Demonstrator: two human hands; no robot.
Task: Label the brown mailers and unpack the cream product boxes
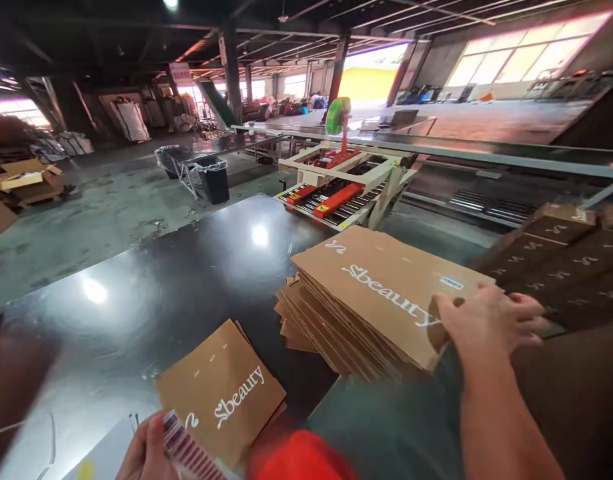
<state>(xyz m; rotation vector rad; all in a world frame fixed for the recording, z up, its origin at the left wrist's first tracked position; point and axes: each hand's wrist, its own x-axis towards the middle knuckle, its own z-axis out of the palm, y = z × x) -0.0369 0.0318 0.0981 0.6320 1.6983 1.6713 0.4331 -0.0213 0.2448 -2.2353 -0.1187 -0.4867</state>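
A stack of flat cardboard cartons (381,280) printed "sbeauty" lies on the dark table, its layers uneven. A small pale label (451,283) is on the top carton near its right end. My right hand (486,317) is over that end, fingers apart and partly blurred, with the thumb by the print; I cannot tell how firmly it touches. Low in the view, my left hand (149,447) pinches a strip of barcode labels (191,443). Just beyond the strip, a smaller pile of flat cartons (226,390) carries the same print.
The glossy table (196,267) reaches ahead to a roller machine (341,180) with a green tape roll (337,115). Brown printed boxes (556,257) are stacked at the right. A black bin (212,180) stands on the floor. A blurred red shape (303,457) is at the bottom.
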